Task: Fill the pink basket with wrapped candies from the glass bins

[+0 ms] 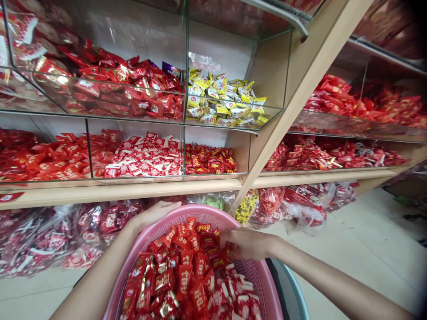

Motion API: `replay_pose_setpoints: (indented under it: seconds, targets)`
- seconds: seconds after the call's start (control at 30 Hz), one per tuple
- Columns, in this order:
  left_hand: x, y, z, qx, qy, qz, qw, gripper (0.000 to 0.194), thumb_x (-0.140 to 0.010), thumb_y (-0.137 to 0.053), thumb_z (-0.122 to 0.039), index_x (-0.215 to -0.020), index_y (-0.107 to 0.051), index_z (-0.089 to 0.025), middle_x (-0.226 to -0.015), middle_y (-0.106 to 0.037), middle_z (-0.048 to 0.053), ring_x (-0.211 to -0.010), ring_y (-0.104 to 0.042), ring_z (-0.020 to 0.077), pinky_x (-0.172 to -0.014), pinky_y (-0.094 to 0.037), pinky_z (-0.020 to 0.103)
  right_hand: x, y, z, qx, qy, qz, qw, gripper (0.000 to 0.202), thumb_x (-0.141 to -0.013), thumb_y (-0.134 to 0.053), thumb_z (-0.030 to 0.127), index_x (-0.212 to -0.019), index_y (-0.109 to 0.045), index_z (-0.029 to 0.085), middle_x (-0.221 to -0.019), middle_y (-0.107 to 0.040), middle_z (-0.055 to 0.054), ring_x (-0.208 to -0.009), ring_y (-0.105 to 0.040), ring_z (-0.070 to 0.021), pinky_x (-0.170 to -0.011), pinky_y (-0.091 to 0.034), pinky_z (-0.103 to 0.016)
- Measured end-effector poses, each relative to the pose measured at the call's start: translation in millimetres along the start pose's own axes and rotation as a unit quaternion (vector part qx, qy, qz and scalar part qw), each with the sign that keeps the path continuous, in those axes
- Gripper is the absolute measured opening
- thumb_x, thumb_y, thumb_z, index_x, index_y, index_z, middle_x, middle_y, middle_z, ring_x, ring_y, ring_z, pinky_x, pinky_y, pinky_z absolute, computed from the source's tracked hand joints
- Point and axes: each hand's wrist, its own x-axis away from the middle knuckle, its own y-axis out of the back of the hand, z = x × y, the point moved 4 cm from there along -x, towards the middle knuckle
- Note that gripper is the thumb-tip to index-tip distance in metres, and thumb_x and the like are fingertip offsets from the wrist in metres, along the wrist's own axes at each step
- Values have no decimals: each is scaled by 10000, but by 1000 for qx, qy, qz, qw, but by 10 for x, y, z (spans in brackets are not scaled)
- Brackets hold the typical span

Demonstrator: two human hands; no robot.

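A pink plastic basket (205, 212) full of wrapped candies is in front of me, below the shelves. My left hand (159, 212) holds its far left rim, the fingers lying along the edge. Inside the basket, at its right side, my right hand (245, 243) has its fingers curled down on dark red wrapped candies (211, 244); the fingertips are partly hidden. Orange-red candies (186, 278) fill the middle. Red-and-gold candies (163, 282) lie to the left, and red-and-white candies (233, 293) at the near right.
Wooden shelves (213, 183) with clear-fronted bins hold red candies (123, 91), yellow-and-white candies (223, 98) and small red candies (210, 158). Bagged candies (50, 235) lie under the bottom shelf, with more bags (300, 206) at right. A blue-rimmed basket (295, 284) shows beneath the pink one.
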Motion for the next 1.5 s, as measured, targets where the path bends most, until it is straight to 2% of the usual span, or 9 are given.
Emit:
replay_pose_setpoints:
  seconds: [0.33,0.47,0.6,0.83,1.1,1.17,1.27,1.4,1.5]
  targets:
    - [35,-4,-40,-2,-2,-8,1000,523,-717,-560,-606,-905,-715,-143,-838,-713,63,-732,-606,204,-683,-437,296,-280,-340,43,2,32,117,993,275,-725,-612,161,-995,-664,164,-865,-672,-21,-713,-572,-133,-562,-374,-199]
    - [17,10,-10,-3,-4,-5,1000,540,-723,-544,-618,-918,-716,-145,-848,-712,67,-734,-605,207,-689,-436,304,-272,-294,-8,-62,16,92,994,301,-703,-626,131,-1000,-661,167,-873,-661,-9,-727,-565,-124,-563,-381,-182]
    - [4,16,1,-8,-9,-6,1000,546,-734,-536,-615,-929,-715,-138,-860,-713,74,-753,-609,213,-704,-439,311,-199,-59,-54,-84,14,3,996,306,-719,-617,120,-1018,-650,178,-916,-650,-11,-769,-563,-124,-624,-404,-189]
    - [49,-13,-68,-3,-9,-3,1000,506,-729,-558,-598,-889,-718,-145,-823,-716,60,-724,-613,201,-693,-445,297,-105,-49,31,98,-48,-45,993,234,-745,-528,44,-917,-644,151,-971,-664,-70,-927,-586,-188,-764,-418,-244]
    - [3,9,-14,-5,-17,-2,1000,553,-726,-540,-628,-957,-720,-158,-895,-727,65,-838,-631,227,-770,-454,305,-154,-215,166,267,-129,13,955,322,-800,-420,-27,-969,-657,112,-950,-686,-141,-874,-647,-237,-660,-466,-269]
    - [-14,10,1,2,-18,3,1000,553,-732,-535,-625,-964,-721,-158,-903,-728,71,-835,-635,228,-768,-458,309,-147,-68,222,262,-125,-22,957,293,-796,-443,-16,-944,-658,119,-941,-686,-137,-840,-651,-231,-622,-451,-262]
    - [-22,9,-4,1,-28,5,1000,554,-742,-532,-617,-973,-720,-150,-917,-727,78,-845,-637,231,-772,-458,310,-135,375,332,216,-73,-154,962,194,-850,-458,95,-855,-643,154,-860,-684,-92,-766,-635,-191,-608,-412,-246]
    - [-8,2,-17,1,-19,0,1000,582,-724,-538,-635,-983,-718,-145,-940,-725,79,-869,-635,237,-791,-453,306,-206,1134,334,172,-23,-353,920,173,-877,-451,182,-836,-619,178,-800,-657,-48,-703,-584,-150,-631,-375,-240]
    - [-3,-11,-30,5,-29,2,1000,578,-720,-539,-637,-973,-718,-149,-935,-724,73,-855,-630,229,-787,-449,303,-444,1520,194,160,-8,-395,904,158,-802,-515,120,-881,-641,176,-873,-657,-54,-784,-574,-165,-685,-380,-249]
